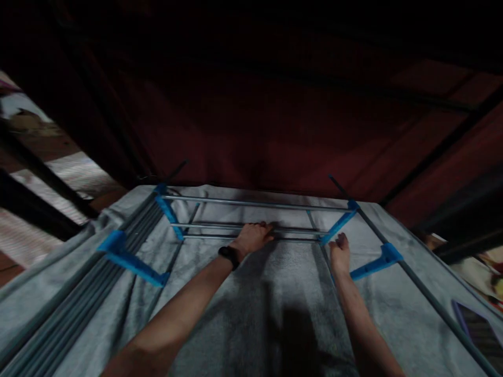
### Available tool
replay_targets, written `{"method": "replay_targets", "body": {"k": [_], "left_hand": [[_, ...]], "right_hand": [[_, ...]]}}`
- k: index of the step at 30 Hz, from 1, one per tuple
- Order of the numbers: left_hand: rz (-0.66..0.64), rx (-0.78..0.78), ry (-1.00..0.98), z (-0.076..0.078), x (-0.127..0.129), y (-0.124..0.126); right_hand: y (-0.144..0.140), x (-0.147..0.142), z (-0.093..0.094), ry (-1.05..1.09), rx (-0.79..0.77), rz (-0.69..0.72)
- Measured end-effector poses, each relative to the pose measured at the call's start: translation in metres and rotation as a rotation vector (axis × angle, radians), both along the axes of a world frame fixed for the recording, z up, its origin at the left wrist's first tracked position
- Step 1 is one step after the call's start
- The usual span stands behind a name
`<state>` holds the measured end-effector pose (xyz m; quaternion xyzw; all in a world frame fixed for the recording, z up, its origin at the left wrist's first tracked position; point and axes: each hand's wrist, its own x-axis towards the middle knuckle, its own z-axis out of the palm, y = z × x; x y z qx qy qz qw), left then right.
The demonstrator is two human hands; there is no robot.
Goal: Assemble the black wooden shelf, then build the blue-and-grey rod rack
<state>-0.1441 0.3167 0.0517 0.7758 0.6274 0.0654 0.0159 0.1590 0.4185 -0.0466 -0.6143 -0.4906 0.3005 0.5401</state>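
Note:
A rack frame of grey metal tubes and blue plastic brackets lies across a grey cloth surface. My left hand [253,238], with a dark watch on its wrist, has its fingers curled over the middle of the lower metal crossbars [294,231]. Past it, an upper crossbar [251,202] runs between the far left bracket [170,213] and the far right bracket [338,225]. Close beside that right bracket, my right hand [340,254] is closed with bent fingers; whatever is in them is hidden. A nearer blue bracket [377,263] juts inward from the right side tube [428,296].
Several loose grey tubes [90,293] lie bundled along the left, by another blue bracket [135,262]. A phone-like dark object [479,330] rests at the right edge. Dark red fabric [251,125] hangs behind the cloth [231,324], and dark posts stand at both sides.

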Motion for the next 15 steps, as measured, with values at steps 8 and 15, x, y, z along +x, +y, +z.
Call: {"method": "replay_targets", "body": {"k": [8, 15], "left_hand": [[0.062, 0.120, 0.093, -0.003, -0.012, -0.014], [0.175, 0.377, 0.101, -0.015, -0.020, -0.037]], "right_hand": [[-0.067, -0.066, 0.030, -0.451, 0.369, 0.408], [-0.066, -0.134, 0.069, -0.570, 0.552, 0.684]]}}
